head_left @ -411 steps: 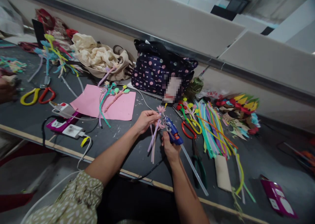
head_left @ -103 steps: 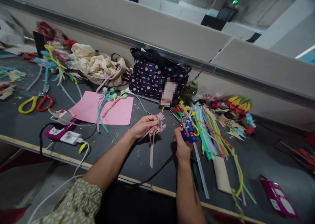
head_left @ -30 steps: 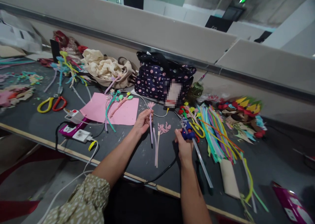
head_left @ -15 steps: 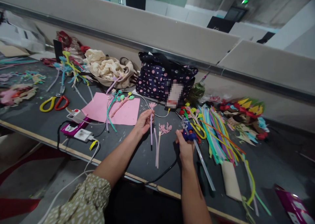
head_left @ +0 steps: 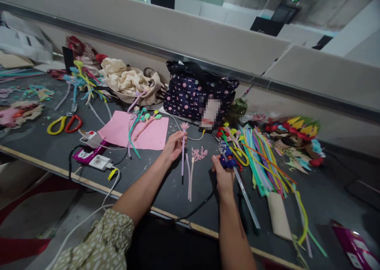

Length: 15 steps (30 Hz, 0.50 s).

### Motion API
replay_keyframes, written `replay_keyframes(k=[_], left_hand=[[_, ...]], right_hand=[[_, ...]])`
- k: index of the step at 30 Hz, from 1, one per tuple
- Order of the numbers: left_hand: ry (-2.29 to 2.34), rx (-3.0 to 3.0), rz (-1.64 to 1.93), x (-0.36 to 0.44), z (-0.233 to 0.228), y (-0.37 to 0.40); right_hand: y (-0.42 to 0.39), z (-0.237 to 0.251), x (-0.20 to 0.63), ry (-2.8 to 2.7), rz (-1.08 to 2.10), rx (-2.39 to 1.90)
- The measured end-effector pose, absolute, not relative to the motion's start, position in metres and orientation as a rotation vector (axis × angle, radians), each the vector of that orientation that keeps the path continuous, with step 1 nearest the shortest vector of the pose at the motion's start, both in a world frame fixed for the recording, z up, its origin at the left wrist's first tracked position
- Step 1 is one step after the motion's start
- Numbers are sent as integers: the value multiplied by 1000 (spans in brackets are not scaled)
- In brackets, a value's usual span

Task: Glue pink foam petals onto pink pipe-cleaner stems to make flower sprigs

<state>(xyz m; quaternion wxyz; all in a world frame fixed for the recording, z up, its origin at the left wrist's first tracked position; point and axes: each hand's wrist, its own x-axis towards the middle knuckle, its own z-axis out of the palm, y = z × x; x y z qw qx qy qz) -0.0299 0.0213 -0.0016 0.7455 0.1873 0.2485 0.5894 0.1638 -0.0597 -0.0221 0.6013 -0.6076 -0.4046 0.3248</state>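
Between the fingertips of my left hand (head_left: 174,145) a lilac pipe-cleaner stem (head_left: 183,161) stands upright, topped by a pink flower (head_left: 184,127). My right hand (head_left: 223,174) is wrapped round a blue hot glue gun (head_left: 227,157), and a long clear glue stick (head_left: 247,198) sticks out of its back toward me. A small pile of pink pieces (head_left: 199,154) lies on the table between my hands. Just below the pile are two loose pipe cleaners, one lilac (head_left: 189,179) and one cream (head_left: 191,179).
Finished-looking stems rest on a pink sheet (head_left: 154,137) at left, near scissors (head_left: 65,123) and a power strip (head_left: 93,157). A dotted navy bag (head_left: 185,90) stands at the back. Coloured pipe cleaners (head_left: 261,159) and a beige block (head_left: 279,214) lie right; a black cord (head_left: 197,208) crosses the front.
Almost nothing differs. Both hands keep their grip on the stem and the glue gun, in nearly the same places; the view has shifted very slightly.
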Motion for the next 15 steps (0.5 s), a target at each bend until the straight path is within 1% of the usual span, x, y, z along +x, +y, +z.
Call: replay_keyframes(k=[9, 15], left_hand=[[684, 574, 1255, -25, -4, 20], [830, 760, 1359, -16, -10, 16]], right_hand=[[-63, -19, 158, -944, 796, -1329], [-73, -9, 145, -1043, 908, -1273]])
